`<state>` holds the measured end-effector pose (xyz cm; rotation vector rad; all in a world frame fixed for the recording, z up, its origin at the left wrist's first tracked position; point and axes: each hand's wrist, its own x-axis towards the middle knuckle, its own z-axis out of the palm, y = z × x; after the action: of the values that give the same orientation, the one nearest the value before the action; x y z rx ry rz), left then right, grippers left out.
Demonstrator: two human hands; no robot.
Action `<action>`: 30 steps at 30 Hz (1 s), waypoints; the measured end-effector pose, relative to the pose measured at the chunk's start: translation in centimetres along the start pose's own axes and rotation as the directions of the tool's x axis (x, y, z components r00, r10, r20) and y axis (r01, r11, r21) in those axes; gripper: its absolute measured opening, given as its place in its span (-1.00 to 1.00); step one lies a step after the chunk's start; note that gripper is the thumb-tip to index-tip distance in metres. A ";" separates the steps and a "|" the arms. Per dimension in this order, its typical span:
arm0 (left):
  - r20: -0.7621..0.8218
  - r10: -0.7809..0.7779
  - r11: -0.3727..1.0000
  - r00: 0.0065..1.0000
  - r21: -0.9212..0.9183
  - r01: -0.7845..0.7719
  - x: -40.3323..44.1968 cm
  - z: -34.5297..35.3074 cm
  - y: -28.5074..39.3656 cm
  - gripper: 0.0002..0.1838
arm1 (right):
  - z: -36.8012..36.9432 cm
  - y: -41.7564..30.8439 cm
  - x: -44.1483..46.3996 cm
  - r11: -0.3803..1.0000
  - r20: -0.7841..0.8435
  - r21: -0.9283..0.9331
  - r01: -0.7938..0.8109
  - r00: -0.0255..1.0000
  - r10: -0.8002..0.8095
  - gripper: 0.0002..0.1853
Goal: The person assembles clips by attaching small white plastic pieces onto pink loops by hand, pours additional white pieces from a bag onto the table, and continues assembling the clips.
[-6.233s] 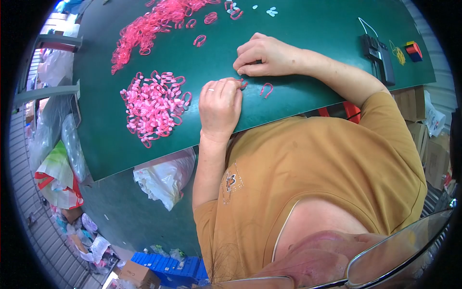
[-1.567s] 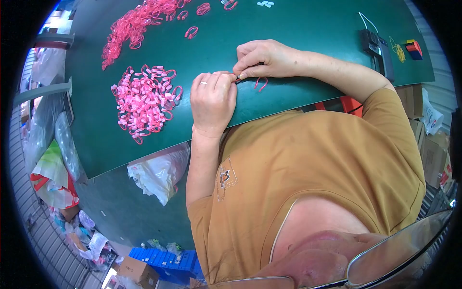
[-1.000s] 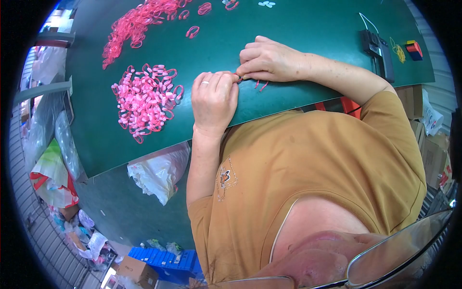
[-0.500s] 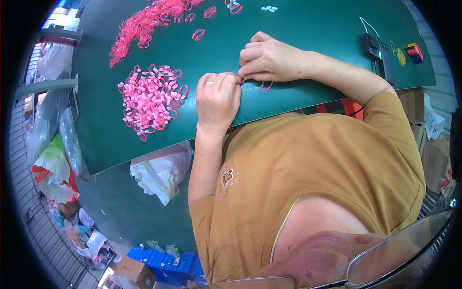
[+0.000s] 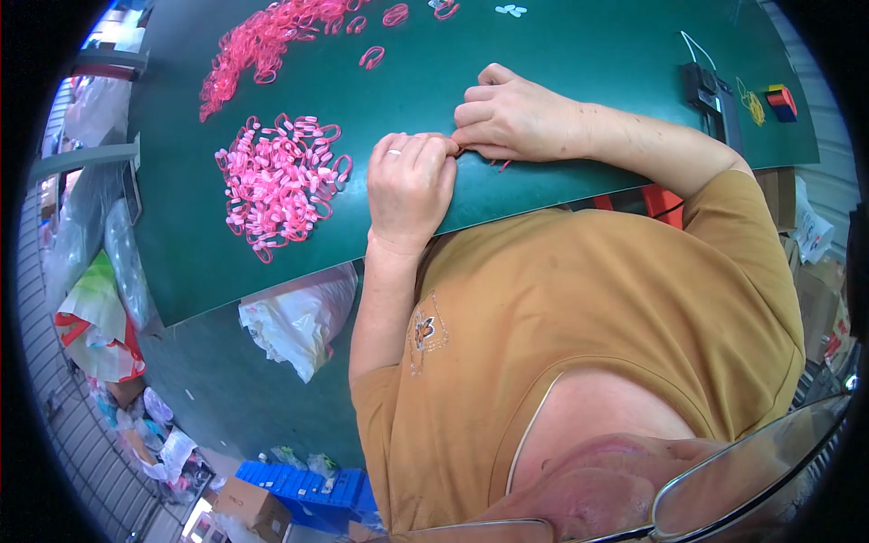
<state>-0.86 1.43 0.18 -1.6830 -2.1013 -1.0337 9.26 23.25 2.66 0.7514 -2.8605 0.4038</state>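
Small pink piece [image 5: 460, 152], mostly hidden, right above the desk [image 5: 597, 54], left hand [image 5: 409, 185] and right hand [image 5: 514, 119] pinching it together! Delicate fingertip work, seemingly; the next move calls for steadiness. Pink loops [image 5: 276, 185] heap leftward.

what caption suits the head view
Left hand and right hand meet at a green table beside a pile of pink-and-white loops.
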 end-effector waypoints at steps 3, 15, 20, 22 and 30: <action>0.008 0.004 1.000 1.000 0.001 -0.004 0.0 0.0 0.0 -0.83 | 0.3 -0.3 -0.1 0.998 -0.036 -0.070 0.007 0.999 -0.009 -0.73; -0.047 -0.100 0.992 0.994 -0.088 0.095 -0.3 -1.6 0.1 -0.84 | -0.4 -0.6 -1.4 0.966 -0.137 0.205 -0.155 0.973 0.186 -0.79; -0.115 -0.216 0.961 0.970 0.152 0.232 -0.3 -7.7 -3.3 -0.84 | 0.0 1.7 -2.6 0.965 -0.189 0.199 -0.171 0.959 0.209 -0.85; -0.111 -0.249 0.880 0.962 0.389 0.273 -0.5 -10.4 -5.9 -0.85 | 0.0 2.3 -2.8 0.961 -0.223 0.192 -0.200 0.945 0.241 -0.87; -0.019 -0.137 0.938 0.990 0.318 0.136 7.7 -9.3 -7.3 -0.83 | -0.7 5.6 -3.3 0.939 -0.321 0.144 -0.313 0.882 0.344 -0.84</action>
<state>-11.99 0.49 8.77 -1.4005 -2.2685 -0.6762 9.36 29.62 1.44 0.1710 -2.6419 0.6385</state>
